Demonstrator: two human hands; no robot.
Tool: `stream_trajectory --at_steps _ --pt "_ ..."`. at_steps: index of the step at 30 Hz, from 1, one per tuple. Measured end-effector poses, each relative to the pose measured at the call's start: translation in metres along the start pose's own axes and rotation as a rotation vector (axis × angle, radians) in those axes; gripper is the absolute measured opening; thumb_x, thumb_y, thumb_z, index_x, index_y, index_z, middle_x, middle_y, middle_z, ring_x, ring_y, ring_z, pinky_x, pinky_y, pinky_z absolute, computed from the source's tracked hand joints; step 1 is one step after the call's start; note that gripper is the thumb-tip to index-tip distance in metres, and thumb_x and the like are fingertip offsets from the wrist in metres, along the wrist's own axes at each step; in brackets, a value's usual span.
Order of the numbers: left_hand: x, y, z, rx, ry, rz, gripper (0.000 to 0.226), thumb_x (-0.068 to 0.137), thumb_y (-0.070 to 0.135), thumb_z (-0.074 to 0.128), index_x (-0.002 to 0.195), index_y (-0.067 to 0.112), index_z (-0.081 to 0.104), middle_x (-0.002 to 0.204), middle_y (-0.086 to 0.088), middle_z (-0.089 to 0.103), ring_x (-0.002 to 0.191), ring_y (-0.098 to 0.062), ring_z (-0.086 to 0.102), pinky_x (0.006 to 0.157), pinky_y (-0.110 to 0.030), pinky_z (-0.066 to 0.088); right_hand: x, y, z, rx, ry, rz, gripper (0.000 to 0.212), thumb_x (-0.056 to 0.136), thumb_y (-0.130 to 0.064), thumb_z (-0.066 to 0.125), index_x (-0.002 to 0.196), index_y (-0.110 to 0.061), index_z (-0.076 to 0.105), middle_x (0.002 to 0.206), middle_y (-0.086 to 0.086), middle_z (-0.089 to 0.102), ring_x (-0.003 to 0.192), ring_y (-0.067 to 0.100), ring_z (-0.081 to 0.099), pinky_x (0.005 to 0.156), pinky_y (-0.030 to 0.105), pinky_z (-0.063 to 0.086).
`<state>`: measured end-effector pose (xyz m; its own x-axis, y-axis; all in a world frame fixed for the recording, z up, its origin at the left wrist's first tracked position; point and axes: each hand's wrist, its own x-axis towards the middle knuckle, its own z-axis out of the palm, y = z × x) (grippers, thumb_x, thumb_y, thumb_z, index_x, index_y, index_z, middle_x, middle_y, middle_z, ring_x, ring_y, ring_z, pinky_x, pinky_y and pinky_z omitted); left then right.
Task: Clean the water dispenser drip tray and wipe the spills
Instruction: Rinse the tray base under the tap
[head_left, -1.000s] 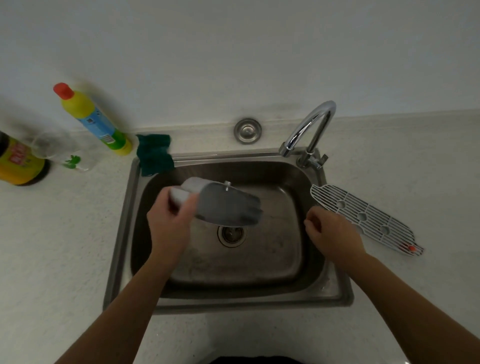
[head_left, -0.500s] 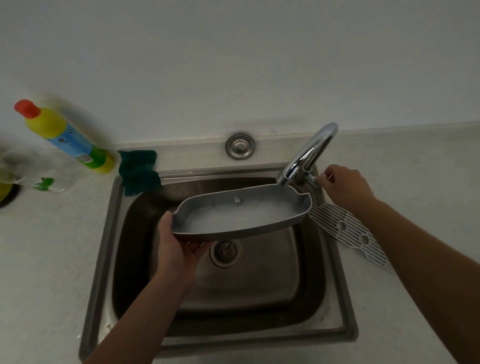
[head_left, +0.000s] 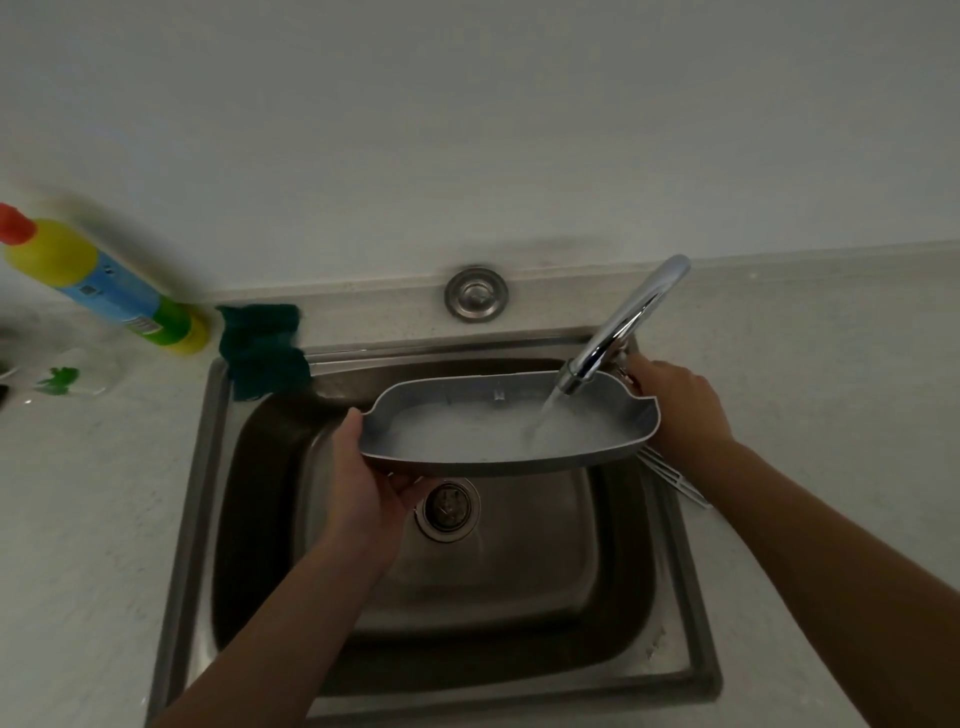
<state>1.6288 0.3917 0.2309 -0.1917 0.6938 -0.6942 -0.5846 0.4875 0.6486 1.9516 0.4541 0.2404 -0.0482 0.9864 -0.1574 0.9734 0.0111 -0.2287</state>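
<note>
So the drip tray (head_left: 467, 441) is up in the air over the sink (head_left: 197, 519), held level under the faucet (head_left: 623, 327). The left hand (head_left: 371, 493) has it by its left end – thumb hooked over the rim, the other fingers curled underneath, pinching the wall between them. The right hand (head_left: 680, 405) is behind the tray's right end, at the base of the faucet; its fingers are hidden behind the spout and the tray, so I can't tell if they're gripping anything or just resting there.

The tray itself is a shallow grey plastic thing, long and rounded, with a curvy back edge that steps down into little shoulders at both ends. A thin stream of water (head_left: 545, 415) runs off the spout into its right half, and the bottom is covered in cloudy, whitish water.

The sink is brushed stainless steel, square bowl with rounded corners, round drain (head_left: 448, 509) in the middle right below the tray. The faucet is shiny chrome, a curved gooseneck. A dark green scrub pad (head_left: 262, 348) sits on the back left corner of the sink rim, and a yellow bottle (head_left: 104, 286) with a red cap stands beside it on the pale speckled counter (head_left: 78, 519) – a corner of a white slotted grille (head_left: 675, 480) peeks out under the right wrist
</note>
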Motion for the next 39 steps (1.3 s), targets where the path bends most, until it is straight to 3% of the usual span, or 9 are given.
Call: stream_trajectory --at_steps 5,7,11,14,19,25,31,35,39 --pt "0.000 -0.002 0.004 0.015 -0.018 0.005 0.047 0.099 0.059 0.049 0.124 0.023 0.068 0.110 -0.011 0.080 0.097 -0.026 0.079 0.074 -0.040 0.064 -0.018 -0.001 -0.007 0.400 0.036 0.255 0.016 0.099 -0.035 0.064 0.094 -0.022 0.059 0.081 0.003 0.069 0.063 0.013 0.060 0.055 0.025 0.043" --pt "0.000 -0.003 0.007 0.022 -0.047 0.001 0.048 0.100 0.060 0.047 0.125 0.025 0.068 0.114 -0.012 0.079 0.103 -0.028 0.077 0.078 -0.042 0.064 -0.036 -0.002 -0.006 0.696 0.041 0.435 0.031 0.104 -0.043 0.050 0.091 -0.019 0.065 0.078 0.009 0.072 0.054 0.010 0.062 0.045 0.017 0.044" --pt "0.002 -0.008 0.018 0.057 -0.095 -0.033 0.059 0.101 0.062 0.043 0.134 0.019 0.065 0.122 -0.017 0.076 0.111 -0.032 0.074 0.088 -0.046 0.062 -0.073 -0.003 -0.011 1.168 -0.159 0.723 0.064 0.094 -0.075 0.031 0.097 -0.025 0.071 0.057 0.004 0.063 0.045 0.011 0.056 0.052 0.028 0.044" --pt "0.005 -0.015 0.028 0.145 -0.129 -0.056 0.062 0.102 0.064 0.041 0.136 0.017 0.063 0.125 -0.016 0.075 0.113 -0.031 0.074 0.085 -0.044 0.062 -0.087 -0.003 -0.015 1.170 -0.127 0.714 0.065 0.090 -0.078 0.037 0.095 -0.021 0.067 0.056 0.000 0.061 0.045 0.009 0.054 0.050 0.027 0.044" --pt "0.010 -0.025 0.036 0.377 -0.082 -0.092 0.057 0.100 0.069 0.042 0.125 0.024 0.068 0.118 -0.005 0.076 0.109 -0.027 0.071 0.077 -0.038 0.059 -0.107 -0.004 -0.031 1.131 0.080 0.588 0.052 0.098 -0.064 0.046 0.095 -0.015 0.063 0.056 -0.003 0.060 0.045 0.008 0.053 0.042 0.024 0.042" --pt "0.009 -0.028 0.035 0.410 -0.015 -0.139 0.042 0.093 0.062 0.059 0.110 0.026 0.073 0.102 -0.006 0.081 0.099 -0.024 0.073 0.070 -0.034 0.059 -0.125 -0.009 -0.036 1.059 0.136 0.519 0.048 0.099 -0.060 0.049 0.094 -0.017 0.067 0.065 0.003 0.063 0.047 0.005 0.055 0.044 0.017 0.044" --pt "0.001 -0.004 0.002 0.436 0.073 -0.050 0.063 0.058 0.076 0.072 0.101 0.031 0.073 0.080 0.007 0.081 0.088 -0.020 0.074 0.058 -0.029 0.059 -0.116 -0.008 -0.014 1.015 -0.040 0.634 0.066 0.100 -0.064 0.041 0.080 -0.008 0.070 0.050 -0.003 0.057 0.041 0.005 0.053 0.041 0.019 0.043" --pt "-0.008 0.013 -0.017 0.522 0.136 0.022 0.046 0.077 0.069 0.066 0.104 0.032 0.071 0.100 -0.003 0.076 0.092 -0.022 0.072 0.049 -0.025 0.055 -0.097 -0.019 0.013 1.082 -0.168 0.718 0.061 0.098 -0.064 0.043 0.076 -0.012 0.066 0.053 0.003 0.055 0.044 0.013 0.050 0.043 0.022 0.041" --pt "-0.019 0.026 -0.036 0.601 0.107 0.172 0.041 0.085 0.069 0.060 0.109 0.036 0.068 0.112 0.000 0.070 0.098 -0.022 0.070 0.064 -0.030 0.053 -0.079 -0.035 0.037 1.262 -0.316 0.880 0.047 0.093 -0.057 0.049 0.082 -0.014 0.066 0.057 0.004 0.058 0.054 0.017 0.052 0.053 0.025 0.044"
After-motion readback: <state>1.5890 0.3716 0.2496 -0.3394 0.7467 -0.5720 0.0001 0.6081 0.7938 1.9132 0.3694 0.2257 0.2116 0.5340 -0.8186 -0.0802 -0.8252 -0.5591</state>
